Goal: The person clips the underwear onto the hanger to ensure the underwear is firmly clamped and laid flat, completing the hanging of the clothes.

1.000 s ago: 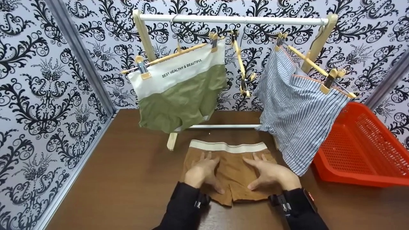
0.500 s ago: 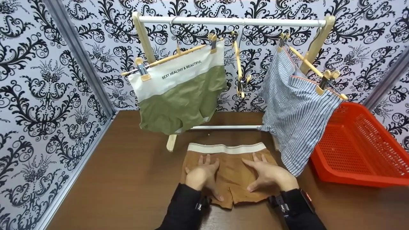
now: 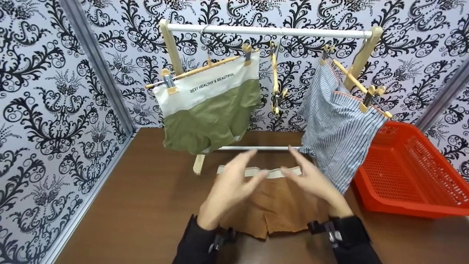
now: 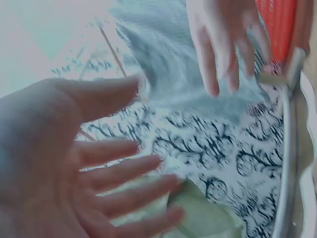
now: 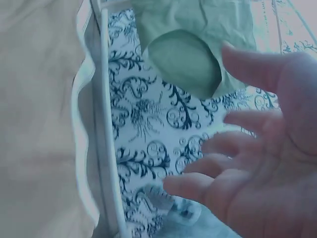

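Observation:
Brown shorts [image 3: 282, 205] with a white waistband lie flat on the table below the rack, partly covered by both hands in the head view. My left hand [image 3: 231, 183] is raised over their left side, fingers spread and holding nothing. Over the right side hovers my right hand [image 3: 315, 181], likewise apart from the cloth with its fingers extended. In the left wrist view the left hand [image 4: 99, 163] shows an unfilled palm. The right wrist view shows the right hand [image 5: 247, 148] beside the shorts' wavy waistband [image 5: 79, 114], holding nothing.
A rack with a white rail [image 3: 271, 30] holds green-and-white shorts [image 3: 212, 117] on a clip hanger, a bare clip hanger [image 3: 275, 79], and blue striped shorts [image 3: 340, 124]. A red plastic basket [image 3: 414, 205] stands at the right. A patterned wall [image 3: 55, 139] rises on the left.
Both hands have lifted off the brown shorts, where they lay pressed flat, and moved up toward the rack. The shorts stay in place. The head view has shifted slightly.

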The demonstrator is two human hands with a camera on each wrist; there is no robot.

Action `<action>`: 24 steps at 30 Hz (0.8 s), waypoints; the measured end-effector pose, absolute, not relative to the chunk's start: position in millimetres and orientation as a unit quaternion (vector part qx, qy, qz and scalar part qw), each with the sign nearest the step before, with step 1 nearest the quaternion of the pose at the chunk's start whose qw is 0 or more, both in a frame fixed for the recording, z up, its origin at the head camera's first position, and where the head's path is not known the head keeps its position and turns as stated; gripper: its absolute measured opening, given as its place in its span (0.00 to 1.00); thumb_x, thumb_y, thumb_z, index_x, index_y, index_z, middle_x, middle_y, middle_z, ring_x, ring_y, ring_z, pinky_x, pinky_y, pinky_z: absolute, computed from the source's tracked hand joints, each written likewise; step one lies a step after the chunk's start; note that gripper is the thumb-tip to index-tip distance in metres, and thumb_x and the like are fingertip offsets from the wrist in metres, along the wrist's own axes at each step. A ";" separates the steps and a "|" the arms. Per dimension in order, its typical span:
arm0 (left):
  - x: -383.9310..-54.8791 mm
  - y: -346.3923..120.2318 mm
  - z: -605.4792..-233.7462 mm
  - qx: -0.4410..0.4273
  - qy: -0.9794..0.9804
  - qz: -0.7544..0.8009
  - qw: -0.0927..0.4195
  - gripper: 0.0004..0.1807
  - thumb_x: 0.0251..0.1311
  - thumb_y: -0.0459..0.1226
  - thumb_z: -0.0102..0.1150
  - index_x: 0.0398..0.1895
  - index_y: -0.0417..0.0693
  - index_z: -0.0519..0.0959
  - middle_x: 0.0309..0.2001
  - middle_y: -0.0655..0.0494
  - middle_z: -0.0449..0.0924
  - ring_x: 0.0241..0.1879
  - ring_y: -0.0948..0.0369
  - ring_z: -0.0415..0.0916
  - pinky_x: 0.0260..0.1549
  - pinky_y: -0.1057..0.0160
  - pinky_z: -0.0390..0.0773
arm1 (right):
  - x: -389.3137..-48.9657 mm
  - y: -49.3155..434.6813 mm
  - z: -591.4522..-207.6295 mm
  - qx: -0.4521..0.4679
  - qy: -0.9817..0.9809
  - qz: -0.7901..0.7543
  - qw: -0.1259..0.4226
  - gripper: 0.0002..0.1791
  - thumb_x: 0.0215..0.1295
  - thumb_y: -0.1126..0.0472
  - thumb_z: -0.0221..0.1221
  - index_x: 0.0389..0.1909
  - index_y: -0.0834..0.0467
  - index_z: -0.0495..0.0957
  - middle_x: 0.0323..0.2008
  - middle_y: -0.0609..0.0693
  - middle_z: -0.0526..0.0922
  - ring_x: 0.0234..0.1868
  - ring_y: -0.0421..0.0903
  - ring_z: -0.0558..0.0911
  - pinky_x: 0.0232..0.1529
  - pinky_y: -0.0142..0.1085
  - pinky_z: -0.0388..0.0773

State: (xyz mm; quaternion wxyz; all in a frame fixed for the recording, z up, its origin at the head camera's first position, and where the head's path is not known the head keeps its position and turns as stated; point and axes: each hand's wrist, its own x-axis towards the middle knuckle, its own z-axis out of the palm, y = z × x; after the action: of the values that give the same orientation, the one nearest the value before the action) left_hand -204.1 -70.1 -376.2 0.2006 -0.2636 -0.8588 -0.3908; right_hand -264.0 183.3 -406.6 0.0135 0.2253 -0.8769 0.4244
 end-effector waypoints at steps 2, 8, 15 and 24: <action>-201.1 -66.7 -363.7 -0.266 -0.830 -0.422 0.251 0.35 0.69 0.47 0.63 0.70 0.32 0.68 0.67 0.39 0.72 0.63 0.50 0.74 0.64 0.55 0.71 | -270.2 177.2 -390.9 0.209 -0.860 0.465 0.020 0.45 0.75 0.48 0.58 0.80 0.64 0.46 0.79 0.62 0.47 0.77 0.63 0.52 0.74 0.56 0.49; -200.9 -56.1 -316.4 -0.262 -0.762 -0.509 0.302 0.36 0.70 0.44 0.61 0.73 0.32 0.63 0.69 0.39 0.68 0.65 0.50 0.72 0.59 0.62 0.75 | -288.8 160.6 -324.9 0.128 -0.749 0.650 -0.031 0.41 0.78 0.45 0.50 0.81 0.57 0.46 0.81 0.55 0.47 0.79 0.54 0.51 0.76 0.46 0.52; -207.8 -43.3 -276.6 -0.239 -0.694 -0.647 0.207 0.36 0.74 0.44 0.57 0.77 0.38 0.57 0.74 0.44 0.63 0.70 0.55 0.67 0.61 0.64 0.73 | -313.7 140.1 -263.6 0.123 -0.611 0.780 -0.059 0.41 0.78 0.41 0.45 0.80 0.60 0.46 0.80 0.55 0.50 0.78 0.54 0.55 0.74 0.42 0.58; -214.9 -35.1 -272.3 -0.249 -0.679 -0.657 0.211 0.30 0.75 0.37 0.53 0.75 0.36 0.60 0.74 0.44 0.63 0.68 0.53 0.69 0.61 0.65 0.72 | -317.8 104.0 -231.9 0.098 -0.552 0.826 -0.064 0.21 0.76 0.51 0.55 0.63 0.59 0.72 0.66 0.53 0.74 0.57 0.46 0.79 0.56 0.34 0.77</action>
State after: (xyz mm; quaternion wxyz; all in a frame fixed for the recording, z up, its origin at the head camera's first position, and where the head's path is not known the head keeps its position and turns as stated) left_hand -214.9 -35.1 -272.3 0.2115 -0.2495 -0.6794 -0.6568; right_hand -317.8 104.0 -231.9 -0.0640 0.0982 -0.5517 0.8257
